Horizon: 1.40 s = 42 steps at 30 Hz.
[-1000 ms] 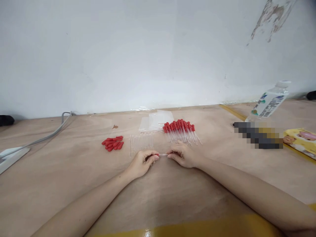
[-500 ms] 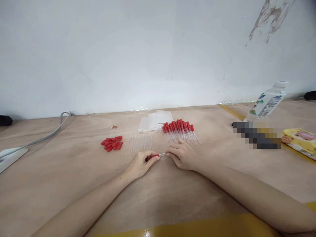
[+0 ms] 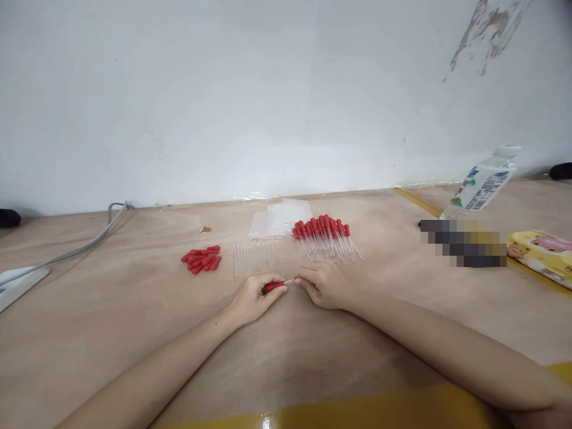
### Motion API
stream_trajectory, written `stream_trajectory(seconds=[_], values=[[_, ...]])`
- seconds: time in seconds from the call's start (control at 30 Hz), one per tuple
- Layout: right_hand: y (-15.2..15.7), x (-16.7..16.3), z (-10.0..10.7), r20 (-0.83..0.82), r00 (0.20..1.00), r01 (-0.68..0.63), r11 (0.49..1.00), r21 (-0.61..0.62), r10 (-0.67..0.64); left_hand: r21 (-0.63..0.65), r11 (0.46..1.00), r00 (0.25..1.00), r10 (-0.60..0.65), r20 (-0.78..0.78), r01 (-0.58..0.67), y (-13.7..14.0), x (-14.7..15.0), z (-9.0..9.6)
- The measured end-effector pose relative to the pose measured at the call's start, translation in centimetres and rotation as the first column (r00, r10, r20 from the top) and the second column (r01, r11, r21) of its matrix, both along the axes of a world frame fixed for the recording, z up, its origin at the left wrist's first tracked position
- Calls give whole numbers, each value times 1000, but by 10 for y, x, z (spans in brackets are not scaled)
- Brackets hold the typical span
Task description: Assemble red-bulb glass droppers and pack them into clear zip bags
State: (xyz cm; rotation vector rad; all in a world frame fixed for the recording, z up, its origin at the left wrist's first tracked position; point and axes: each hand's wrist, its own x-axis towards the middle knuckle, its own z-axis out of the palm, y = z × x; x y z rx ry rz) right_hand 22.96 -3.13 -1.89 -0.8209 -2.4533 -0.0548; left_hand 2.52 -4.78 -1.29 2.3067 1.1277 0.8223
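Note:
Between thumb and fingers, my left hand (image 3: 257, 296) pinches a red rubber dropper bulb (image 3: 273, 287). A clear glass tube (image 3: 289, 282) sticks out of the bulb's right end, and my right hand (image 3: 322, 285) grips it with thumb and fingertips. The tube's far end is hidden by the right hand. Just beyond the hands lies a row of loose clear tubes (image 3: 254, 259). A pile of red bulbs (image 3: 201, 260) rests to the left of it. To the right, droppers with red bulbs on clear tubes (image 3: 324, 235) lie side by side.
White sheets (image 3: 286, 215) lie behind the tubes. On the right are a tilted plastic bottle (image 3: 482, 185), a blurred dark object (image 3: 462, 243) and a yellow packet (image 3: 543, 253). A grey cable (image 3: 89, 243) runs along the left, over a white object (image 3: 27, 283). A wall (image 3: 268, 107) closes the back.
My right hand has shifted slightly left, closer to my left hand. More of the red bulb shows between the left fingers, and less of the clear tube is exposed.

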Motion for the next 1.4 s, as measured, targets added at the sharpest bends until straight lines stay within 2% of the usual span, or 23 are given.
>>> stream_trajectory(seconds=[0.13, 0.23, 0.37, 0.5, 0.57, 0.63, 0.7, 0.77, 0.83, 0.93, 1.13, 1.33, 1.4], values=[[-3, -5, 2, 7, 1000, 30, 987, -161, -30, 59, 998, 1000, -22, -13, 23, 0, -1, -2], [-3, -9, 5, -9, 999, 45, 955, -294, -50, 119, 992, 999, -37, -31, 41, 0, -2, -3], [-4, -12, 9, -20, 996, 68, 914, -400, -83, 224, 969, 993, -91, -76, 106, 2, -3, -3], [-8, -8, 26, 42, 996, 90, 880, -466, -80, 306, 944, 989, -94, -112, 124, 5, -3, -5], [-8, 0, 38, 94, 994, 94, 859, -503, -53, 338, 937, 993, -55, -108, 89, 6, -4, -6], [-3, 11, 50, 123, 990, 125, 816, -565, -67, 380, 925, 996, 14, -85, 20, 6, -6, -6], [8, 24, 58, 41, 990, 129, 753, -645, -134, 423, 906, 994, 67, -83, -26, 6, -7, -6], [25, 34, 60, -54, 943, 202, 692, -694, -330, 438, 899, 990, 52, -130, 11, 6, -9, -6], [43, 37, 56, -81, 849, 346, 663, -664, -523, 417, 904, 982, -17, -187, 95, 8, -9, -6], [65, 34, 46, -84, 749, 510, 653, -559, -657, 384, 909, 972, -81, -219, 162, 10, -9, -7], [78, 20, 29, -72, 678, 613, 617, -493, -732, 396, 907, 968, -43, -246, 141, 11, -9, -10], [74, 16, 28, -8, 657, 668, 586, -459, -754, 379, 914, 964, -43, -264, 145, 11, -8, -8], [70, 13, 30, -18, 655, 681, 600, -420, -756, 369, 918, 960, -43, -275, 147, 11, -9, -9]])
